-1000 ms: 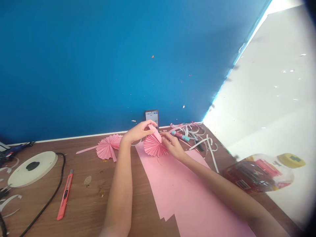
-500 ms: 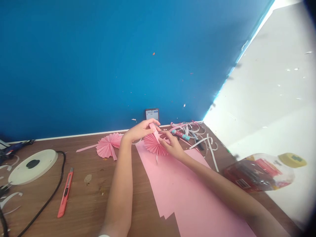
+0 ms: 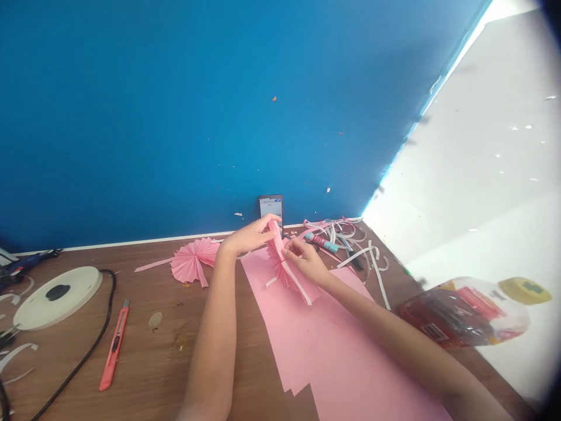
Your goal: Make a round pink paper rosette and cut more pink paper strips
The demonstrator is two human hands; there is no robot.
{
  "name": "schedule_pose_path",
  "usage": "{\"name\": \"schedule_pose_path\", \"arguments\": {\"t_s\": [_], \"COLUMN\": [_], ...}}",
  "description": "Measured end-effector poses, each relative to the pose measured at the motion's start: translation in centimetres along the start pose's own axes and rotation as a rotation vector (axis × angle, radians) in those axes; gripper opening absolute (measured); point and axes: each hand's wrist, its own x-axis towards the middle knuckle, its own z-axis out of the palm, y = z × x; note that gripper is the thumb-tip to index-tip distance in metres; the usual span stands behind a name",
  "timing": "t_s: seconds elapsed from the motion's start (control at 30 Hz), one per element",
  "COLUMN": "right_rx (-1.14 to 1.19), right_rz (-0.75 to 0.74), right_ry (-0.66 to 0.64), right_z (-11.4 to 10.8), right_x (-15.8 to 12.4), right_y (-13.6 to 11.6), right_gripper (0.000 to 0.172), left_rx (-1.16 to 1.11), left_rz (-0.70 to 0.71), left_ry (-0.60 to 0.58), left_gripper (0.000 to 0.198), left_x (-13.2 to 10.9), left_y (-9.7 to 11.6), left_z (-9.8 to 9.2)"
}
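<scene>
My left hand (image 3: 253, 235) is closed on the upper end of a pleated pink paper fan (image 3: 280, 261), fingers over its top edge. Thumb and fingers of my right hand (image 3: 305, 260) pinch the same fan at its middle. The fan is tilted, its white-edged side facing down to the right, above a large pink paper sheet (image 3: 302, 339). A narrow white strip (image 3: 272, 282) sticks out below it. Left of my left forearm lies a second pink paper fan (image 3: 193, 261) with pink strips attached.
A phone (image 3: 270, 209) leans on the blue wall. Paper strips, a glue stick (image 3: 322, 241) and a black marker (image 3: 355, 259) lie at the right back. A red cutter knife (image 3: 114, 346), a white disc (image 3: 58, 297) and a black cable (image 3: 90, 352) are at left; a bottle (image 3: 468, 310) is at right.
The pleated fan has turned from facing me to a steeper tilt, with its edge now swung down to the right. My right hand has shifted slightly and pinches it more tightly.
</scene>
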Motion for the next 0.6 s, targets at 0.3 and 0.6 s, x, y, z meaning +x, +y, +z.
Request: {"name": "schedule_pose_path", "arguments": {"t_s": [0.3,0.6], "right_rx": [0.201,0.210], "right_rz": [0.046,0.035], "right_ry": [-0.021,0.032], "right_z": [0.5,1.0], "right_x": [0.0,-0.4], "right_y": [1.0,2.2], "right_gripper": [0.020,0.032], "left_rx": [-0.024,0.039], "left_rz": [-0.058,-0.053], "left_ry": [-0.024,0.067], "left_gripper": [0.044,0.035], "left_x": [0.3,0.9], "left_y": [0.2,-0.9], "left_z": [0.4,0.4]}}
